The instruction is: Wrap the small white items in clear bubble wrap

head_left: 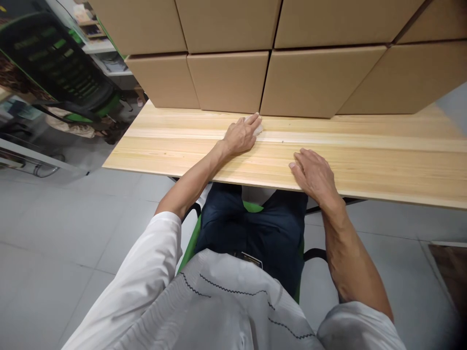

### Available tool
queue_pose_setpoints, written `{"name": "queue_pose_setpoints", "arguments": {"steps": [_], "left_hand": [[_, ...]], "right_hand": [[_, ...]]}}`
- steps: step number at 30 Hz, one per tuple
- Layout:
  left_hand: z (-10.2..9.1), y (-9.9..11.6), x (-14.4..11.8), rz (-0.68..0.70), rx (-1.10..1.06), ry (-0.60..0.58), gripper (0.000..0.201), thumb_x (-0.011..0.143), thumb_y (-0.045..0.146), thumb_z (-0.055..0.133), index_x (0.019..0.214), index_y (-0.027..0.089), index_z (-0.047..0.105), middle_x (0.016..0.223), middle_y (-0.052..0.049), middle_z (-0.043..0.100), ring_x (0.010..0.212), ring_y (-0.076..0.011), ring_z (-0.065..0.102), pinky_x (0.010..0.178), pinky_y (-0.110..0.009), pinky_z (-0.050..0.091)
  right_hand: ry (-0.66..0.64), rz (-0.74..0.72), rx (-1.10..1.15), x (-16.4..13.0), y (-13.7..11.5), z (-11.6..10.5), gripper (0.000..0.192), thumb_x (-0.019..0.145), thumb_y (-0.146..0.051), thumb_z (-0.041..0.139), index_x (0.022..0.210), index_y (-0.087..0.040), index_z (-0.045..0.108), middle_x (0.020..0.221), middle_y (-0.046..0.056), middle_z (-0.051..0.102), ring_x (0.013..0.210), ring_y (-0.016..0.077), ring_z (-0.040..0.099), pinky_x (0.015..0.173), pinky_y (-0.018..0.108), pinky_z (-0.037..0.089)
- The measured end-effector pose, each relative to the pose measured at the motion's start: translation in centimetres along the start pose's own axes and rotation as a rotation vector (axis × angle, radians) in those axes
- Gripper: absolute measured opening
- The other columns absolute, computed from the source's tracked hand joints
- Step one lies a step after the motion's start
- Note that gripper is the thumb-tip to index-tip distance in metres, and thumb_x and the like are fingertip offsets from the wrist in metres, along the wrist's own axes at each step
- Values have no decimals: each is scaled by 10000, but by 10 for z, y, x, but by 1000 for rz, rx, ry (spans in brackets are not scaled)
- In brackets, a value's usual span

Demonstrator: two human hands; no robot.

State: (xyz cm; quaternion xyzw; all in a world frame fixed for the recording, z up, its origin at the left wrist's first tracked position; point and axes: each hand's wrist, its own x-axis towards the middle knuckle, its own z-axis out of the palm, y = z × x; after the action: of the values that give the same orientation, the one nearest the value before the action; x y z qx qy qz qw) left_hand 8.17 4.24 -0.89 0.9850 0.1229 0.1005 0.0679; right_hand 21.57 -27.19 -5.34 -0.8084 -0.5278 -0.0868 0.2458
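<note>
My left hand [240, 134] is on the wooden tabletop [164, 141], close to the foot of the stacked cardboard boxes [229, 82]. Its fingers press down on a small crumpled white tissue [259, 130], most of which is covered by the hand. My right hand [314, 173] rests at the table's front edge, palm down, holding nothing. Its fingers are slightly bent and the thumb stands apart from them. Between the two hands a tiny dark speck [282, 141] lies on the wood.
Cardboard boxes stand side by side in two visible rows along the back of the table. A black and green office chair [62, 63] is at the left, with a person's legs beside it. The table's front edge runs just above my lap [251, 223].
</note>
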Motion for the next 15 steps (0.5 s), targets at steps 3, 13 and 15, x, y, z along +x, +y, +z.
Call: {"name": "queue_pose_setpoints", "arguments": {"steps": [3, 13, 15], "left_hand": [[-3, 5, -3, -7, 32, -3, 799, 1091, 355, 540, 1872, 217, 440, 1993, -121, 347, 1724, -460, 506, 1392, -653, 450], [-20, 27, -13, -68, 128, -69, 775, 1104, 271, 437, 1873, 176, 419, 2007, -96, 314, 1692, -474, 515, 1322, -687, 521], [-21, 29, -12, -86, 141, -74, 788, 1100, 275, 440, 1881, 177, 401, 2010, -88, 305, 1690, -483, 508, 1294, -705, 540]], "right_hand": [[-1, -3, -5, 0, -1, 0, 511, 1169, -418, 500, 1485, -138, 787, 1669, 239, 731, 1604, 453, 652, 1341, 683, 518], [6, -9, -32, 0, -3, -2, 492, 1181, -417, 498, 1473, -150, 791, 1658, 227, 744, 1588, 444, 671, 1333, 660, 529], [-2, -10, -43, 1, -4, -3, 514, 1185, -415, 487, 1469, -113, 791, 1651, 252, 742, 1589, 455, 669, 1338, 653, 524]]}}
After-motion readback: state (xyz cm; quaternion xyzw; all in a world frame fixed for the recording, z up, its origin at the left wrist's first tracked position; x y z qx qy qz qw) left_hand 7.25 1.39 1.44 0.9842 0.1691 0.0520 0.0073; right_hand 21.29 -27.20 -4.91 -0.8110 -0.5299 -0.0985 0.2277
